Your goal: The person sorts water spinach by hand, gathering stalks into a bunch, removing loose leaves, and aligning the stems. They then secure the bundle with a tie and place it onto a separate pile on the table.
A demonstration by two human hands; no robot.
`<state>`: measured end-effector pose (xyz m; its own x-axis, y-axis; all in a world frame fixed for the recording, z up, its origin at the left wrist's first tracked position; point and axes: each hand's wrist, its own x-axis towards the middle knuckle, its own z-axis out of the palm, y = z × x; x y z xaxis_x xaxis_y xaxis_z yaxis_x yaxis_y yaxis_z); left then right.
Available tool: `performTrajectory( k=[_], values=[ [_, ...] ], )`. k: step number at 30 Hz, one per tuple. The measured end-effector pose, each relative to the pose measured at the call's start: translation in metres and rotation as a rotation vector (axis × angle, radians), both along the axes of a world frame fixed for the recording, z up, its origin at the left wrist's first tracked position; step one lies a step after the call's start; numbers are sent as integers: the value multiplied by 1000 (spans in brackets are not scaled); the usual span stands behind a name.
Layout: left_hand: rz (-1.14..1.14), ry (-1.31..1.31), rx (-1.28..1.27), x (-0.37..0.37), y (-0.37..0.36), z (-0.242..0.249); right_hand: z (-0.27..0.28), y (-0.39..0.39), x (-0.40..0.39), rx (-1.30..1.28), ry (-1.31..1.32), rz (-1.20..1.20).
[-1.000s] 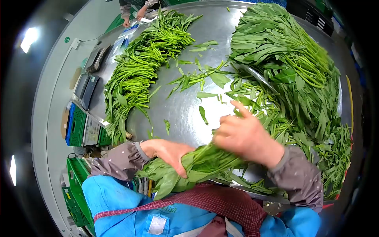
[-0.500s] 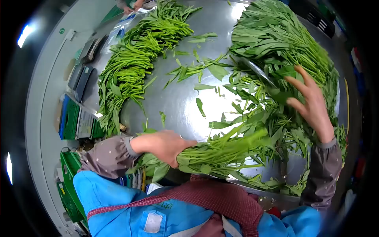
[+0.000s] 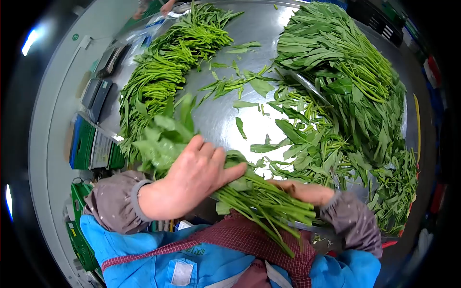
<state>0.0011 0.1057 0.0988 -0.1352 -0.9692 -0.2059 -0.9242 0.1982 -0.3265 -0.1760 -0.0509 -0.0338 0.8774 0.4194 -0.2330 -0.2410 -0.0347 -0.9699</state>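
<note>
My left hand [image 3: 194,175] is closed around a bunch of leafy green stems [image 3: 264,194] near the table's front edge. The bunch's leaves spread to the left, somewhat blurred, and its stem ends point right and down. Against the far side of the stems is my right hand [image 3: 307,192], its fingers together on the bunch and their tips partly hidden by it. A shiny metal blade [image 3: 309,89] lies beside the big pile of greens [image 3: 331,53] at the right. Cut leaves and short stem pieces [image 3: 307,139] are scattered between that pile and the bunch.
A long row of greens [image 3: 163,72] lies along the left of the metal table [image 3: 206,115]. Another person's hand [image 3: 168,6] shows at the top left. Green crates [image 3: 84,144] stand beyond the left edge, and a dark crate [image 3: 377,21] at the back right.
The bunch has swung round, with its leaves now left and its stems lower right. My left hand has turned over it. My right hand has come down from the big pile to the stems.
</note>
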Motion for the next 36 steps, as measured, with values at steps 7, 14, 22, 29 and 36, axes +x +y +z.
performTrajectory(
  k=[7, 14, 22, 29, 36],
  values=[
    [-222, 17, -84, 3, -44, -36, 17, 58, -32, 511, 369, -542],
    [167, 288, -142, 52, -36, -47, -52, 67, -44, 867, 661, -811],
    [1204, 2257, 717, -52, 53, -150, -34, 86, -27, 451, 295, -857],
    [1094, 2431, 90, -42, 17, -150, -6, 78, -9, 351, 161, -1097],
    [1363, 2847, 530, -40, 37, -227, -51, 94, -10, 907, 676, -1201]
  ],
)
